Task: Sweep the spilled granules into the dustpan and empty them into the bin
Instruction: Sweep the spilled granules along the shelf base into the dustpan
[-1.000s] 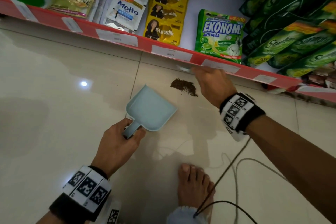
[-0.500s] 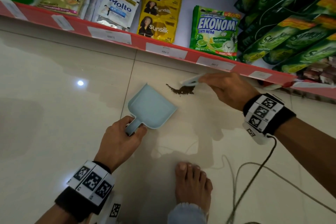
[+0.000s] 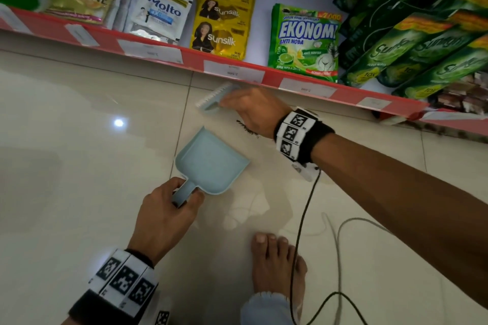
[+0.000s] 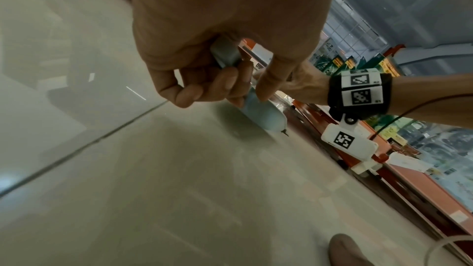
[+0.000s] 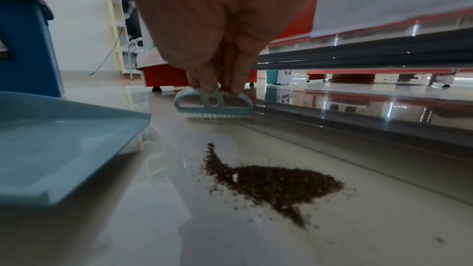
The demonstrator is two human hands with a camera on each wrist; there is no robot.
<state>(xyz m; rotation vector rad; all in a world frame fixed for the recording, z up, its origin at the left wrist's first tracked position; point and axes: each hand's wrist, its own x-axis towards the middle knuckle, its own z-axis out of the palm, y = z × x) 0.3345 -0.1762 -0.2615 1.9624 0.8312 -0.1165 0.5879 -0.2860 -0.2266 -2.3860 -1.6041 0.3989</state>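
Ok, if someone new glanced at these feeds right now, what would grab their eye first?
Probably the dark granules heaped on the pale floor tile beside the dustpan, whose handle the left hand grips. Next, the right hand pinching a small brush beyond the pile, near the red shelf edge. Above that, bright Sunsilk sachets and a green Ekonomi pack fill the shelf.

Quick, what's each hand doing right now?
Left hand: grips the dustpan by its handle.
Right hand: pinches the small brush.
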